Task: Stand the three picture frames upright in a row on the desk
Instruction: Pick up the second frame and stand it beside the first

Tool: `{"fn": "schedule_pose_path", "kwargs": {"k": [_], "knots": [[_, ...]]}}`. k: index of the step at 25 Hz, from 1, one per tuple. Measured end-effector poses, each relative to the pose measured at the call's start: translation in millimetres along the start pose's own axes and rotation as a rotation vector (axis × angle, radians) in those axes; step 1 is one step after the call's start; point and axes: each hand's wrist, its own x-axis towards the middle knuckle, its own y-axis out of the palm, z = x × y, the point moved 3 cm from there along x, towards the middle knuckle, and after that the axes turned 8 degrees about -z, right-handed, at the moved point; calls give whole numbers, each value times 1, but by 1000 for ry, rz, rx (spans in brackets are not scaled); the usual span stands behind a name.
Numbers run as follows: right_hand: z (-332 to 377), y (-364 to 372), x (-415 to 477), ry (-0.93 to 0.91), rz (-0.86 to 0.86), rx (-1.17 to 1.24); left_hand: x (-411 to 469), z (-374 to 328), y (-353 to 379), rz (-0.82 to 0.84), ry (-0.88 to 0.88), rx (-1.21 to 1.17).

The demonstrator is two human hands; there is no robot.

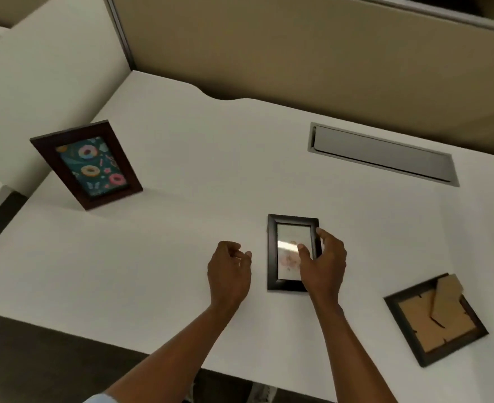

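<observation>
A dark brown frame with a doughnut picture (87, 165) stands upright, leaning back, at the desk's left. In the middle, a small black frame (283, 251) with shiny glass lies face up on the white desk (181, 141). My right hand (322, 261) rests on that frame's right edge, thumb on the glass and fingers over the rim. Just left of it, my left hand (229, 270) hovers with fingers loosely curled, holding nothing and not touching the frame. At the right, a third black frame (434, 321) lies face down, its cardboard back and folded stand showing.
A grey cable hatch (382, 154) is set flush into the desk at the back right. Beige partition walls (298, 53) close off the back and left. The desk's front edge runs across the bottom, with dark floor below.
</observation>
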Motion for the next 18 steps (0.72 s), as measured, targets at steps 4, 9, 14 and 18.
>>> {"fn": "schedule_pose_path", "kwargs": {"k": [4, 9, 14, 18], "knots": [[-29, -10, -3, 91, 57, -81, -11, -19, 29, 76, -217, -67], [-30, -9, -15, 119, 60, 35, -19, -30, 55, 111, -342, -80], [-27, -20, -2, 112, 124, 210, -18, -28, 60, 139, -483, -188], [-12, -45, 16, 45, 245, 334, -18, -22, 55, 208, -558, -338]]}}
